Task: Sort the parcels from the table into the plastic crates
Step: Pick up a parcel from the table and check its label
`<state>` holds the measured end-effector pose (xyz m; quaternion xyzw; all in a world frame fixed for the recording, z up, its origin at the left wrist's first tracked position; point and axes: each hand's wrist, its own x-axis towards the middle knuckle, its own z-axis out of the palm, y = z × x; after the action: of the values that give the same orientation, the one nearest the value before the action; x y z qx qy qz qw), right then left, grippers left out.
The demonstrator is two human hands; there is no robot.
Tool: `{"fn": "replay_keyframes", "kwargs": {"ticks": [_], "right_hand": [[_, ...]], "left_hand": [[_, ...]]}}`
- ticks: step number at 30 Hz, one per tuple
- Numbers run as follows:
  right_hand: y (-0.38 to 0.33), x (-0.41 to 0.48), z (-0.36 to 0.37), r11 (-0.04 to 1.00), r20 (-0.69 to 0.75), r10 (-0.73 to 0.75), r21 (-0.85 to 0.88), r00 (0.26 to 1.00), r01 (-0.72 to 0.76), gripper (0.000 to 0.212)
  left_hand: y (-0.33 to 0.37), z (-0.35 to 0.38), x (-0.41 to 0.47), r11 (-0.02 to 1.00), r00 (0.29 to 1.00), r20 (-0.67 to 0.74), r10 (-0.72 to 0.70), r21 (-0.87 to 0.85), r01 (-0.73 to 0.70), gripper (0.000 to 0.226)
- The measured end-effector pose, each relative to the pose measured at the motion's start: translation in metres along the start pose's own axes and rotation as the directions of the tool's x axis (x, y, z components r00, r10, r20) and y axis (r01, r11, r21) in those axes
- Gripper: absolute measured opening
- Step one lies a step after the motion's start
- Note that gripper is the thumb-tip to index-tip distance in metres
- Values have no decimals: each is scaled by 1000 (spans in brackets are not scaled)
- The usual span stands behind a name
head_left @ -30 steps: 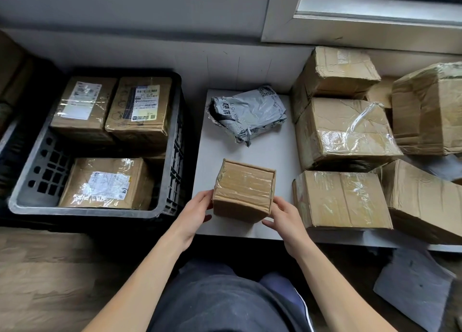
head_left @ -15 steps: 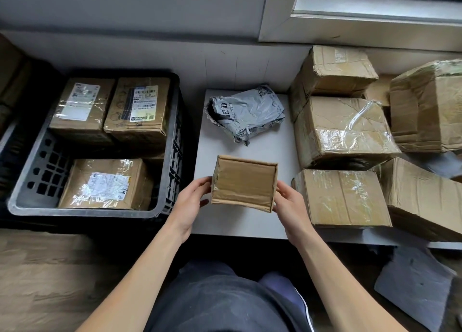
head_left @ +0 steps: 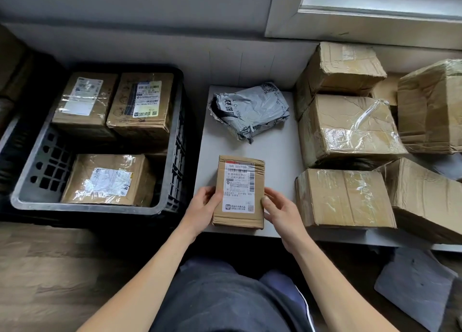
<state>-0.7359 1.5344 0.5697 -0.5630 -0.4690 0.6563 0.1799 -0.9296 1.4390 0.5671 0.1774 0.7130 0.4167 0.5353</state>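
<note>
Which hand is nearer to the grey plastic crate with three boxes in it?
Left. The left hand grips the left side of the labelled box, just right of the crate. The right hand holds the box's right side, farther from the crate.

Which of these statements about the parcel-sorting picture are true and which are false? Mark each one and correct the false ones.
1. Both the left hand and the right hand hold the small cardboard box, shipping label up. True.
2. The grey plastic crate is empty. False: labelled boxes lie in it.
3. A crumpled grey mailer bag lies on the white table beyond the held box. True.
4. The held box is inside the crate. False: it is over the table's near edge, right of the crate.
5. Taped cardboard boxes are piled to the right of the held box. True.
</note>
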Motion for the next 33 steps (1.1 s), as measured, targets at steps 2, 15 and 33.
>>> {"fn": "replay_keyframes", "kwargs": {"ticks": [2,15,33], "right_hand": [[0,3,0,1000,3,1,-25,1000,-1,26],[-7,-2,-3,995,12,43,-85,999,-42,29],[28,-5,37,951,-195,-135,-299,971,72,59]], "left_hand": [[-1,0,2,999,1000,-15,24,38,-24,46],[36,5,13,999,999,17,46,28,-47,62],[-26,34,19,982,980,-60,188,-7,-189,74]]}}
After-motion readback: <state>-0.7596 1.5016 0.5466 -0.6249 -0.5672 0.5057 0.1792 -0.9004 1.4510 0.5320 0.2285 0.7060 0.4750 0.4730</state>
